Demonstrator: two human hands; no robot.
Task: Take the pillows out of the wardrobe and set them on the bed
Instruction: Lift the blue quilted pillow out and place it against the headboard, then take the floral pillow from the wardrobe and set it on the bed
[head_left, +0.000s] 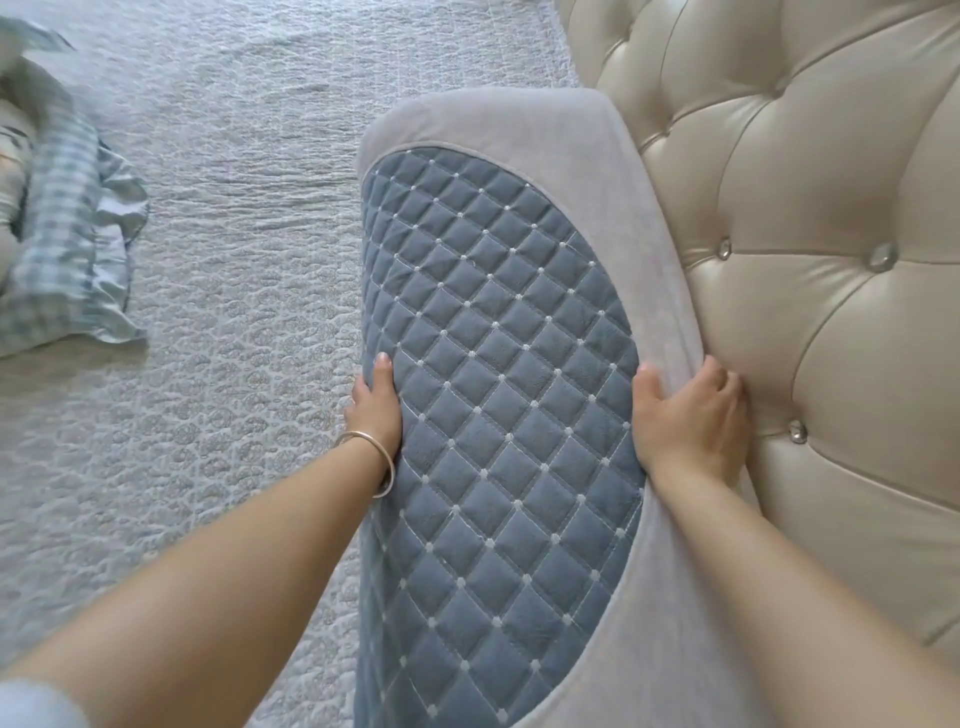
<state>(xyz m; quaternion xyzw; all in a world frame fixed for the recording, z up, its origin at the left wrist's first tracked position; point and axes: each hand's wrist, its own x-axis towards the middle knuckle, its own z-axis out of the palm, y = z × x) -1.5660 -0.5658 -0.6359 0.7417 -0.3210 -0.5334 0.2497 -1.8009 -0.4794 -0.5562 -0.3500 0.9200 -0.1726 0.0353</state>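
Note:
A long pillow (498, 332) with a blue quilted diamond panel and a pale grey border lies on the bed (234, 260), its right side against the headboard. My left hand (375, 405) grips its left edge, thumb on the quilted face, a thin bangle on the wrist. On the pillow's right border, my right hand (691, 421) holds the grey fabric, with the fingers pressed between pillow and headboard. The wardrobe is out of sight.
A beige tufted headboard (810, 234) with shiny buttons fills the right side. The bed is covered by a light grey textured bedspread. A crumpled blue checked cloth or blanket (67, 234) lies at the far left edge.

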